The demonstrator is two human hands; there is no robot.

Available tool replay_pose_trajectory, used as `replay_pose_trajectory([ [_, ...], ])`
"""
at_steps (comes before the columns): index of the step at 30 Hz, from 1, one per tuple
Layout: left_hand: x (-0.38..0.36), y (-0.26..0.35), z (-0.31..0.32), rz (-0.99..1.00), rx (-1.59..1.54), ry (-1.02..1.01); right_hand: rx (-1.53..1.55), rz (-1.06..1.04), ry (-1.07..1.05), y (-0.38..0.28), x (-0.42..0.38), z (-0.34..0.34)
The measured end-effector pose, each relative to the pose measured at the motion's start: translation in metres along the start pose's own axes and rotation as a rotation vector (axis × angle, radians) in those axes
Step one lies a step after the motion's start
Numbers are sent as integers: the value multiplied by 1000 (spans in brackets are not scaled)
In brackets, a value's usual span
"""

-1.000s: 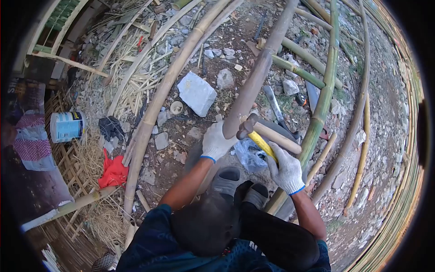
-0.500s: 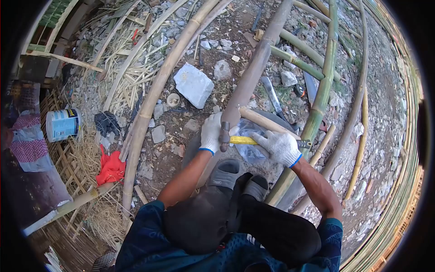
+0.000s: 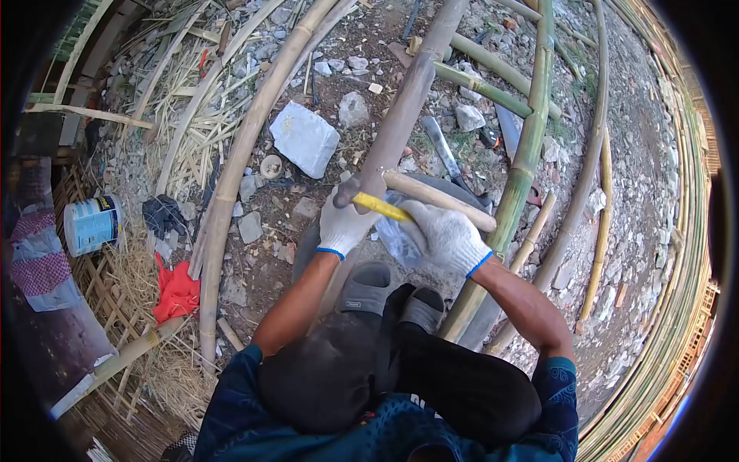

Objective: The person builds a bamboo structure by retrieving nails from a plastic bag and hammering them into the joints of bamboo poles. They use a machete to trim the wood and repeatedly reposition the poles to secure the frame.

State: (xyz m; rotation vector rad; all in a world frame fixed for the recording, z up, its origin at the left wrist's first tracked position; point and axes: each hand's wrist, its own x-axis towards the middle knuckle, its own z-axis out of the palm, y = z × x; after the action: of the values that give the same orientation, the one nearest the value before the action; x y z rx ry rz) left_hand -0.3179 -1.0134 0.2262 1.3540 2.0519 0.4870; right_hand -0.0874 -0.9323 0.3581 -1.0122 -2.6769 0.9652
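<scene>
My right hand (image 3: 449,235), in a white glove with a blue cuff, is closed around the yellow handle of a hammer (image 3: 377,205). The hammer's metal head hangs over the thick brown bamboo pole (image 3: 402,108) and hides part of my left hand (image 3: 342,227). That hand, gloved too, is closed against the left side of the pole; its fingertips are hidden. A short bamboo crosspiece (image 3: 439,200) spans from the brown pole to a green bamboo pole (image 3: 523,173). Beneath my right hand lies a clear plastic bag (image 3: 402,250).
A machete (image 3: 443,148), a saw blade (image 3: 508,127) and a tape measure (image 3: 489,138) lie beyond the crosspiece. A pale stone block (image 3: 305,138) sits left of the pole. Further left are a long bamboo pole (image 3: 245,146), a paint bucket (image 3: 93,224) and a red cloth (image 3: 175,291).
The hammer has tilted, its head now higher and nearer my left hand. My right hand has turned with it. The whole view has shifted slightly left.
</scene>
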Motion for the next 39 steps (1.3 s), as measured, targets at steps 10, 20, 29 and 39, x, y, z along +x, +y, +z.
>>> replay_pose_trajectory([
  [10,-6,33,-18,-31,69,131,-429,-265,-431,6,161,-120],
  [20,-5,34,-24,-53,19,127,-742,-444,-598,-86,217,-102],
  [29,-4,38,-30,-89,15,46,-762,-418,-484,-48,189,-116],
  [39,-8,29,-18,85,12,236,-237,37,-119,-8,73,-111],
])
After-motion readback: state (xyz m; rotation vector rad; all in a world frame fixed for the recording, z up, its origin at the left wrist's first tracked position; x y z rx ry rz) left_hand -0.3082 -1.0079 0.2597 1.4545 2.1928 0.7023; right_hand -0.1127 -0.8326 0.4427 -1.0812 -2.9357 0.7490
